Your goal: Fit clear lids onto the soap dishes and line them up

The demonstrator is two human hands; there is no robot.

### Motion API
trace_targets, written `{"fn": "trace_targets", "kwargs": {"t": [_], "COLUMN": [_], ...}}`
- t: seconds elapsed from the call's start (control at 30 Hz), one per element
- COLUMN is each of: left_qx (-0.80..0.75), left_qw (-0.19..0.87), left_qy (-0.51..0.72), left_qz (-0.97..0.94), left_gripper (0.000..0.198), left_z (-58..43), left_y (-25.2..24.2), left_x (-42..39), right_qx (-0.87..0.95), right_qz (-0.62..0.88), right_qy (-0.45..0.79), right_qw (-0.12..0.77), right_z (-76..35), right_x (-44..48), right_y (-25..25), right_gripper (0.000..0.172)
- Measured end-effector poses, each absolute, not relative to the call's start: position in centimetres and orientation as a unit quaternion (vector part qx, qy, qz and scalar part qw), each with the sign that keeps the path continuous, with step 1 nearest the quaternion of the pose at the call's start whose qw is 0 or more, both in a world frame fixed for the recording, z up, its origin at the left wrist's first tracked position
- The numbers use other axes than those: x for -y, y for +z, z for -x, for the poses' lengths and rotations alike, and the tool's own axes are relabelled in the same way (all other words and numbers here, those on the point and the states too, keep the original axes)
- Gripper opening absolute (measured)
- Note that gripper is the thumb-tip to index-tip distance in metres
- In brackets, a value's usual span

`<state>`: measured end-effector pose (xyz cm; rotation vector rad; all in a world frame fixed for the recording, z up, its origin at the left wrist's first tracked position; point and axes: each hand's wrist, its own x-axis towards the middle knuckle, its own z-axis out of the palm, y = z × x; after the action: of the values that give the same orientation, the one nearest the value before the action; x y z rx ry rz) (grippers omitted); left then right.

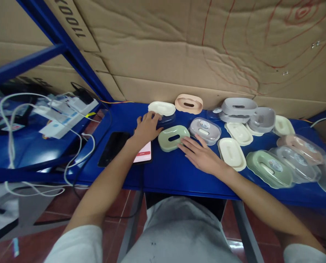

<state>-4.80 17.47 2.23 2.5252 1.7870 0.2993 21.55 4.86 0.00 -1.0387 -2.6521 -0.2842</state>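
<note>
A green oval soap dish (164, 143) with a dark slot lies in front of me. My right hand (201, 153) is open, its outstretched fingertips at the dish's right edge. My left hand (146, 128) is spread, palm down, with fingers at the left end of a clear plastic cover (167, 118); part of that cover is hidden. Just behind it is a cream dish (162, 107), and a peach dish (188, 98) leans by the cardboard. A lavender dish under a clear cover (205, 130) sits beyond my right fingers.
Two phones lie by my left forearm, a dark one (113, 148) and a lit one (143, 153). Cream dishes (232, 153), stacked grey dishes (238, 107) and a covered green dish (269, 168) fill the right side. A white power strip (66, 118) with cables stands left.
</note>
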Motion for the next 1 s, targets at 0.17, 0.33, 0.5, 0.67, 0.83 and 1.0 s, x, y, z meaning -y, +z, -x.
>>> {"fn": "trace_targets", "kwargs": {"t": [0.17,0.33,0.5,0.67,0.83,1.0], "left_qx": [-0.567,-0.549,-0.544,-0.551,-0.472,-0.326], "left_qw": [0.016,0.004,0.023,0.027,0.03,0.105], "left_qy": [0.095,0.134,0.147,0.16,0.176,0.127], "left_qz": [-0.818,-0.825,-0.826,-0.818,-0.863,-0.931], "left_gripper": [0.048,0.058,0.072,0.048,0.019,0.011], "left_z": [4.7,4.7,5.2,5.8,5.7,5.0], "left_y": [2.4,2.3,1.4,1.2,2.4,3.6], "left_x": [-17.6,-17.6,-18.3,-19.3,-18.9,-16.8], "right_qx": [0.921,0.921,0.912,0.899,0.833,0.724], "right_qz": [0.349,0.351,0.371,0.4,0.467,0.535], "right_qy": [-0.097,-0.087,-0.084,-0.068,-0.025,0.025], "right_qw": [0.14,0.143,0.153,0.166,0.296,0.435], "right_z": [-21.4,-21.5,-21.9,-22.4,-22.3,-22.6], "right_x": [-4.5,-4.6,-4.8,-4.9,-5.0,-4.5], "right_y": [0.2,0.6,0.7,0.5,0.6,1.9], "right_gripper": [0.043,0.041,0.044,0.04,0.031,0.026]}}
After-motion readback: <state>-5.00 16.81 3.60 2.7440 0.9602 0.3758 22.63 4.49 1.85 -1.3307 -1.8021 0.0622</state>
